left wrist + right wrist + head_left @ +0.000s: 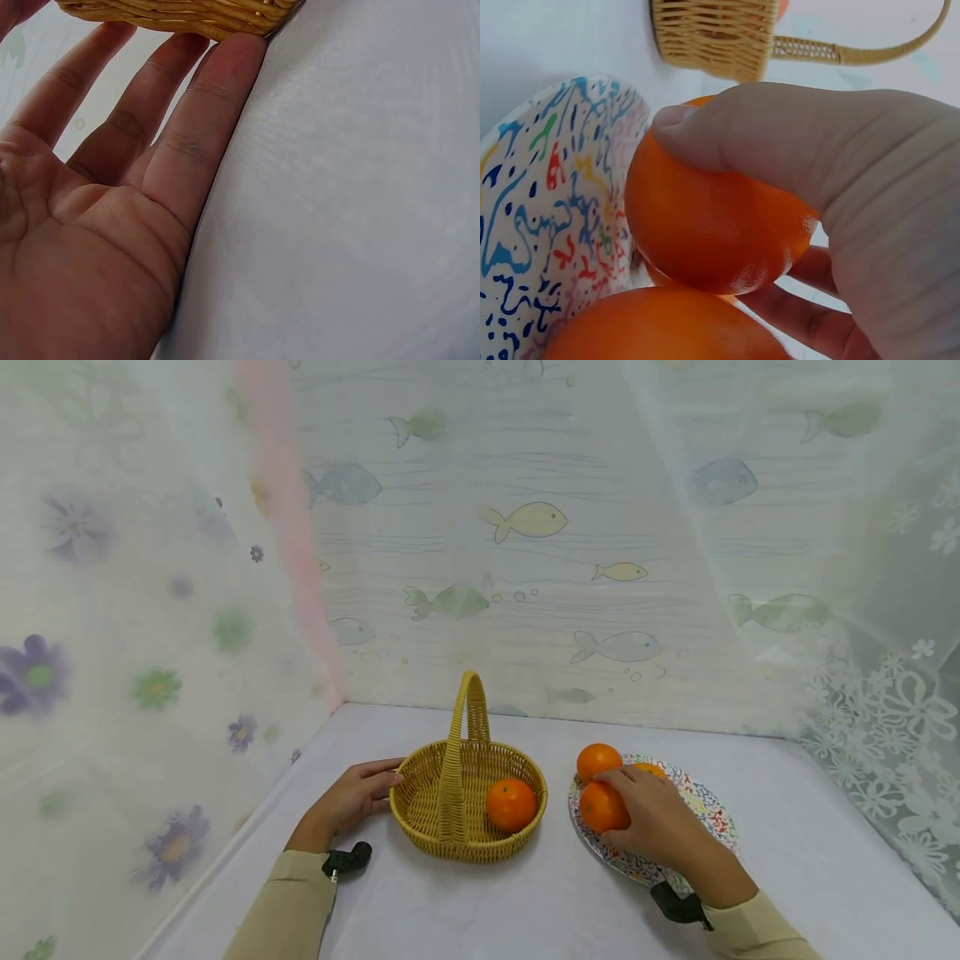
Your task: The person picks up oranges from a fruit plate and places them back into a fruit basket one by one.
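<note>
Basket (429, 793), oval woven wicker, held one orange fruit (512, 805); left grip (356, 797), fingers apart, touched its wall; right grip (652, 818) clamped glossy second fruit (602, 810) at squiggle-patterned plate (716, 814).

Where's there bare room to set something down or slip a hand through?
White table is free in front of the basket, between the forearms; in the gap between basket and plate; and right of the plate. The basket floor left of its orange is bare too. Crowded: the plate's left side, with oranges and the right hand.
</note>
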Demonstrator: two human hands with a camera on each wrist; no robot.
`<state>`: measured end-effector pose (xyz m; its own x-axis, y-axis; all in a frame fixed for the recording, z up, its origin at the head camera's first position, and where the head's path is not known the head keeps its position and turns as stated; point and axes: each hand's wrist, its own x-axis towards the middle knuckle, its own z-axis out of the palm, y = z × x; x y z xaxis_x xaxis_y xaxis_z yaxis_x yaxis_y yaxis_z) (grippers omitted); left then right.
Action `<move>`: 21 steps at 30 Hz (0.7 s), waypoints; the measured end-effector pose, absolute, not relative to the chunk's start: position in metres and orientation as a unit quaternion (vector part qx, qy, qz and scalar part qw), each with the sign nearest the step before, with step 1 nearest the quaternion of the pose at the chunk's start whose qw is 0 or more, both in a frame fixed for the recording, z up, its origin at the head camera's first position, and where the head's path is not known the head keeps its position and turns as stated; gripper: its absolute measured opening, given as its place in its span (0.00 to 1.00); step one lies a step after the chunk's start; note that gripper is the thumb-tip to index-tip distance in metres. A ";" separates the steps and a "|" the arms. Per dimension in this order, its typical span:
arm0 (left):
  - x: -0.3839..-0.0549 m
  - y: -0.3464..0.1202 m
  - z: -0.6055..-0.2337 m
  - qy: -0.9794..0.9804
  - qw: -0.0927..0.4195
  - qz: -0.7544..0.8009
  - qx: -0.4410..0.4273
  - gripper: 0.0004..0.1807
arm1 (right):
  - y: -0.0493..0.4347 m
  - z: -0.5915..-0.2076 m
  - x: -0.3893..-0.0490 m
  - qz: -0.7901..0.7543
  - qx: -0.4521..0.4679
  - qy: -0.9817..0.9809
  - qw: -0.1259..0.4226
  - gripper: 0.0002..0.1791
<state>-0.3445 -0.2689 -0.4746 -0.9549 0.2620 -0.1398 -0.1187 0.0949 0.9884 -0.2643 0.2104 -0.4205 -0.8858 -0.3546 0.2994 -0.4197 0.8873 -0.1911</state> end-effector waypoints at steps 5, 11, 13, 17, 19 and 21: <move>-0.345 -0.268 -0.475 0.724 0.142 0.673 0.048 0.34 | 0.210 -0.419 -0.264 0.138 0.215 -0.955 0.150 0.39; -0.343 -0.269 -0.477 0.725 0.141 0.672 0.051 0.34 | 0.206 -0.415 -0.264 0.152 0.228 -0.949 0.158 0.38; -0.342 -0.270 -0.477 0.727 0.140 0.670 0.054 0.34 | 0.204 -0.413 -0.265 0.157 0.231 -0.947 0.161 0.38; -0.343 -0.270 -0.476 0.727 0.142 0.670 0.055 0.34 | 0.198 -0.408 -0.267 0.159 0.232 -0.945 0.168 0.39; -0.343 -0.269 -0.475 0.727 0.143 0.669 0.056 0.34 | 0.196 -0.405 -0.268 0.156 0.235 -0.944 0.172 0.40; -0.342 -0.269 -0.474 0.727 0.142 0.670 0.055 0.34 | 0.193 -0.402 -0.269 0.152 0.238 -0.944 0.174 0.40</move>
